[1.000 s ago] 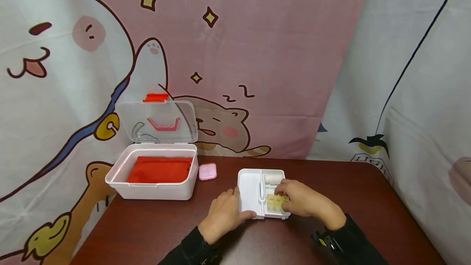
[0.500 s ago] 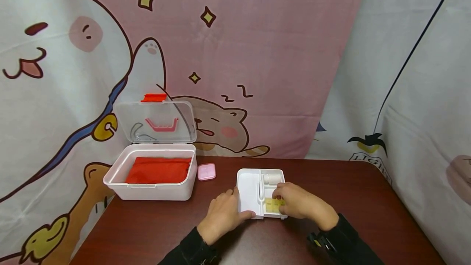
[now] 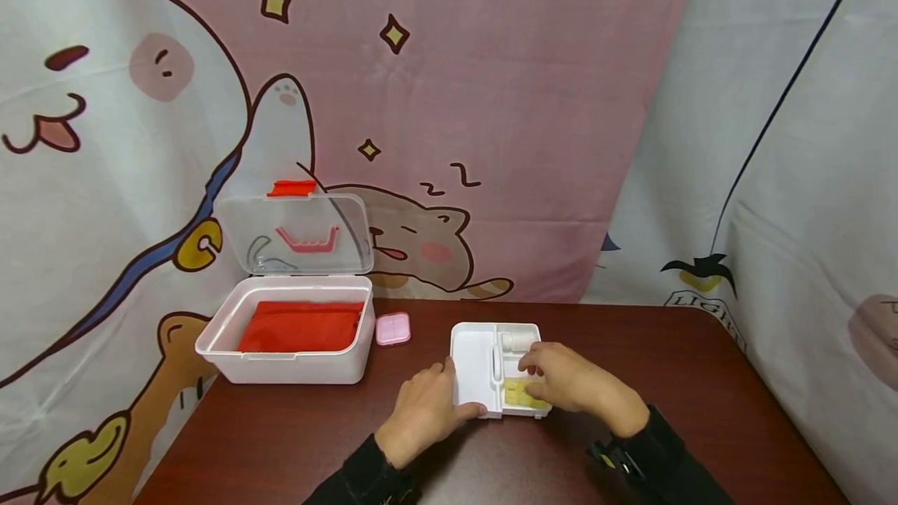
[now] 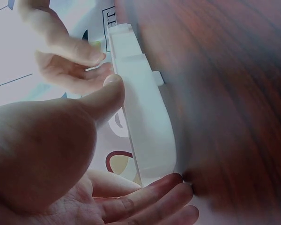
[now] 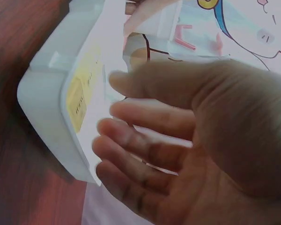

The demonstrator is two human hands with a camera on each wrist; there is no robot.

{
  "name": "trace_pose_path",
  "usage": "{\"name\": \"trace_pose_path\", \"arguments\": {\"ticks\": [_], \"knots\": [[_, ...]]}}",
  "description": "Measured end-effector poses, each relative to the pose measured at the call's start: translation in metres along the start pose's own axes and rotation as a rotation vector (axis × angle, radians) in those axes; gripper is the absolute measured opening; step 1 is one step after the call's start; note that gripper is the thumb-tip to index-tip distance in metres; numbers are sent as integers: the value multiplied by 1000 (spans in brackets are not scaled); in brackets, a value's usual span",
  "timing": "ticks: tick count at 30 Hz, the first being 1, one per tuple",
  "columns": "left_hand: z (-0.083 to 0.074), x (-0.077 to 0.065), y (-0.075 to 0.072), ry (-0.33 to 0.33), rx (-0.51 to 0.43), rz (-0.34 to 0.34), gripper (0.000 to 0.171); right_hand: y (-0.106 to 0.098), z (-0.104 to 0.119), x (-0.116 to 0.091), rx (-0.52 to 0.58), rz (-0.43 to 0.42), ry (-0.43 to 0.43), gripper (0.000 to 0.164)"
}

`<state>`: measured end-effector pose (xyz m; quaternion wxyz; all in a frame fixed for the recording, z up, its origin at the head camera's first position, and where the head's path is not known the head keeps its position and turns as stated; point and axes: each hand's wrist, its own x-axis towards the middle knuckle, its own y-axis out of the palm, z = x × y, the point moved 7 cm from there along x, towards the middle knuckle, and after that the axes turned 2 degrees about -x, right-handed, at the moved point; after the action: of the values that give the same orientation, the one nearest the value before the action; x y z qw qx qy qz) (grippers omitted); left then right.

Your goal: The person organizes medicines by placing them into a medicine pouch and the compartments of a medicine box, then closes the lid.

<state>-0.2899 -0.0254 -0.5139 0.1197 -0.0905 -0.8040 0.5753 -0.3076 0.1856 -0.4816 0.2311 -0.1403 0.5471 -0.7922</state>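
Note:
An opened white plastic case [image 3: 474,369] lies on the table, a flat panel on its left and compartments on its right. My left hand [image 3: 428,411] holds its left side, the thumb at the front edge and the fingers along the side. In the front right compartment sits a yellow see-through box [image 3: 519,391] with small dark lettering on its lid, visible in the right wrist view. Over it hovers my right hand [image 3: 578,384], fingers loosely bent with nothing between them; whether a fingertip touches the box is unclear. A white roll [image 3: 517,341] lies in the rear compartment.
On the left stands a white bin [image 3: 302,365] with a red pouch [image 3: 302,326] inside and its clear lid [image 3: 295,232] raised. A small pink box [image 3: 393,329] lies between bin and case. Behind the brown table [image 3: 631,333] hangs a printed curtain [image 3: 526,100].
The yellow box, earlier higher and at my right fingertips, now lies lower in its compartment. My right fingers have come off it a little. The left hand has kept its place on the case.

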Motion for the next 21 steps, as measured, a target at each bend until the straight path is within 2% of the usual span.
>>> {"name": "trace_pose_path", "arguments": {"ticks": [3, 6, 9, 16, 21], "knots": [[0, -1, 0, 1, 4, 4, 102, -6, -12, 0, 5, -67, 103, 28], [-1, -2, 0, 6, 1, 1, 102, -6, -29, 1, -26, -107, 233, 43], [1, -2, 1, 1, -6, 5, 102, -2, -43, 3, -33, -107, 293, 60], [0, -2, 1, 2, -9, 8, 102, 17, -58, 9, 120, -40, 323, 72], [0, -2, 0, 13, -14, 11, 100, 24, -65, 12, 195, -42, 346, 76]]}}
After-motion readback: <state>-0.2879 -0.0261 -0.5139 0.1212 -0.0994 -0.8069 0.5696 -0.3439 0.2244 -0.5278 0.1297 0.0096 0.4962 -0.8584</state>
